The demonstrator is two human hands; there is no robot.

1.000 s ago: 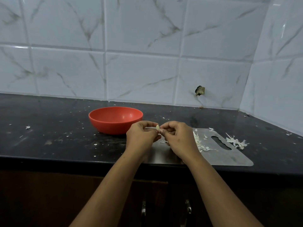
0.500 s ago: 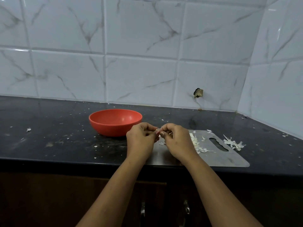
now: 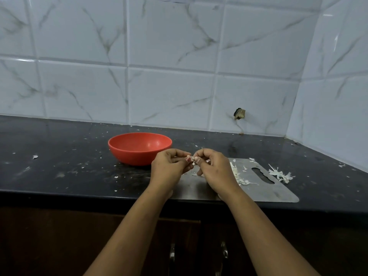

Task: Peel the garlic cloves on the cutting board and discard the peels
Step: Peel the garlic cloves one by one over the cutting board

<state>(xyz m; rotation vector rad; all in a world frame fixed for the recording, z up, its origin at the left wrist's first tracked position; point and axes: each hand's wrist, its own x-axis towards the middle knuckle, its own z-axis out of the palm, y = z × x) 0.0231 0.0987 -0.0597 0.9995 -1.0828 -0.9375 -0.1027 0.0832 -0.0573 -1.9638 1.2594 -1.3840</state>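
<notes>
here, left hand and right hand both pinching one garlic clove, above the cutting board, red bowl just beside

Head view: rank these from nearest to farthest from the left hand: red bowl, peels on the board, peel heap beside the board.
1. red bowl, just behind the left hand.
2. peels on the board, rightward.
3. peel heap, farthest right.
</notes>
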